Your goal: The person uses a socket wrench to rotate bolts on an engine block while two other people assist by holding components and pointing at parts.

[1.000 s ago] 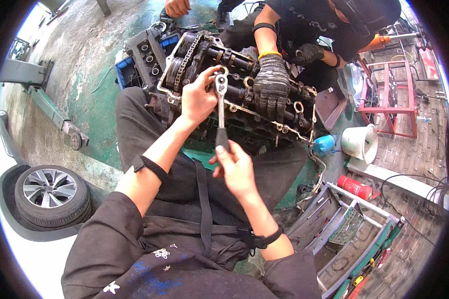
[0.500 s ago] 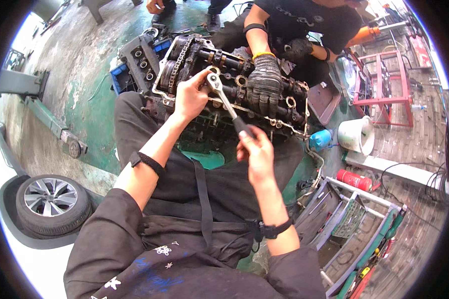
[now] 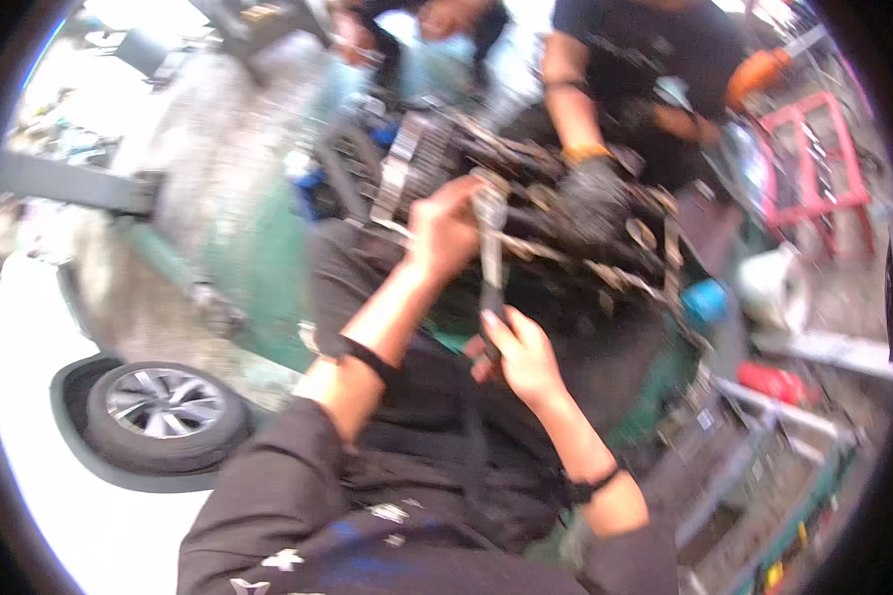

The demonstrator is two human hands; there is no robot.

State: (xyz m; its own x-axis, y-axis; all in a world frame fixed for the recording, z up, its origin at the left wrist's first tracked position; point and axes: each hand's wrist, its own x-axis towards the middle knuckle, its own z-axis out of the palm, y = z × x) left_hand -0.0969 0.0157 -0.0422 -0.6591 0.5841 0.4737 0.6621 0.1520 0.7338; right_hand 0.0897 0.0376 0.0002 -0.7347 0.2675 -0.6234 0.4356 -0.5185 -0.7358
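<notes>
A silver ratchet wrench (image 3: 491, 248) with a dark handle lies over an engine cylinder head (image 3: 635, 260) with exposed shafts and a chain. My left hand (image 3: 445, 228) has its fingers closed at the wrench's head, blurred. Lower down, my right hand (image 3: 514, 352) grips the handle. Just right of them, a co-worker's gloved hand (image 3: 590, 203) rests on the engine, apart from my hands.
A co-worker (image 3: 645, 50) leans in from the upper right; another person (image 3: 422, 25) is behind. Around are a grey engine part (image 3: 347, 159), a red metal frame (image 3: 814, 164), a white bucket (image 3: 774, 293), a red extinguisher (image 3: 774, 382), a tool cart (image 3: 764, 476) and a car wheel (image 3: 167, 405).
The view has shifted and blurred, so the scene sits further right and lower. The wrench handle has swung leftward from its tilt half a second ago to nearly in line with my view.
</notes>
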